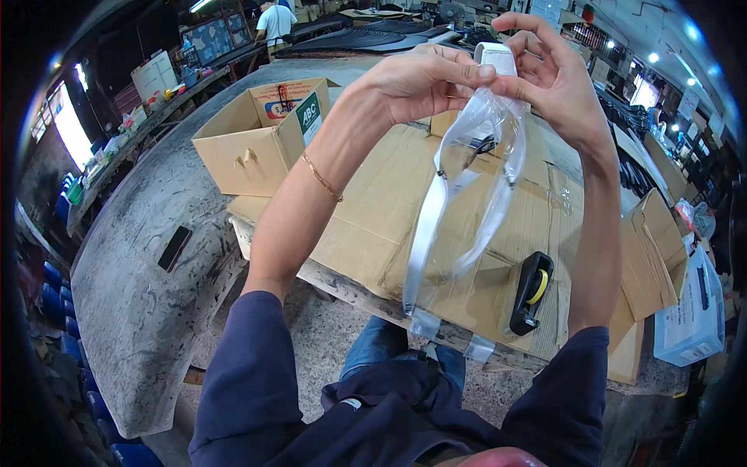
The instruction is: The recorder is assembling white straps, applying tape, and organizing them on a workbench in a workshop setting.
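A white strap (433, 226) hangs in a long loop above the cardboard, with small dark fittings along it and clear plastic film around its upper part. My left hand (432, 82) pinches it near the top between thumb and fingers. Close beside it, my right hand (548, 82) grips the same top end with thumb and forefinger, its other fingers curled and raised. Between the two hands a folded white end (496, 56) sticks up. Exactly which layers of film or strap each hand holds is hard to make out.
Flattened cardboard (366, 241) covers the worktable's middle. A black tape dispenser (532, 293) with yellow core stands near its front edge. At left are an open carton (241, 159) and a dark phone (174, 248). A translucent bin (689, 311) sits far right. Someone (275, 25) stands in the background.
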The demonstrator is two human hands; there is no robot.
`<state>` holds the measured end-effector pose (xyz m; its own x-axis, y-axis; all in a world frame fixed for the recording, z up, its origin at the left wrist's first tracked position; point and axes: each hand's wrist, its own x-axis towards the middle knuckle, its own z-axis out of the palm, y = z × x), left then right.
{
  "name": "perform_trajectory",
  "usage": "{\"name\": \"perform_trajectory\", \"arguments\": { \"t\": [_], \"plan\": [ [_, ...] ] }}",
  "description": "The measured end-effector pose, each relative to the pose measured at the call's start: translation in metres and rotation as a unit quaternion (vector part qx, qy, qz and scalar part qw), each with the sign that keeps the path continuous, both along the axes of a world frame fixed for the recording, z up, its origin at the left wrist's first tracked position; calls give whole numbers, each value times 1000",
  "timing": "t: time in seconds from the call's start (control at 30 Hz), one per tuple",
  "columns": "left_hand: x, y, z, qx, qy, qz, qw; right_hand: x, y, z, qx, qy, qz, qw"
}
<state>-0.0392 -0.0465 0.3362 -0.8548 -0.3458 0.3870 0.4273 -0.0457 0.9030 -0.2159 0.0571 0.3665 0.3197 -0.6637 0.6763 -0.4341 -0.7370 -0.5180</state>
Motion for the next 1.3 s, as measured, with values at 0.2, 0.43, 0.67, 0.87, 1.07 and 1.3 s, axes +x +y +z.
{"name": "perform_trajectory", "arguments": {
  "t": [0.2, 0.43, 0.67, 0.87, 1.07, 1.3],
  "plan": [
    [-5, -2, -3, -102, 9, 38, 994, -5, 4, 2, 38, 32, -28, 998],
    [-6, 9, -1, -220, -10, 121, 968, -7, -2, -9, 136, -103, 58, 984],
    [-9, 24, -8, -230, 10, 262, 937, -8, 15, -29, 9, -172, -86, 981],
    [-7, 23, -8, -161, 38, 235, 958, -9, 11, -36, -39, -170, -102, 979],
    [-8, 20, -10, -277, 11, 332, 902, -2, 9, -40, -63, -154, -96, 981],
    [-9, 27, -9, -271, 41, 332, 903, 3, 13, -40, -139, -80, -157, 974]
  ]
}}
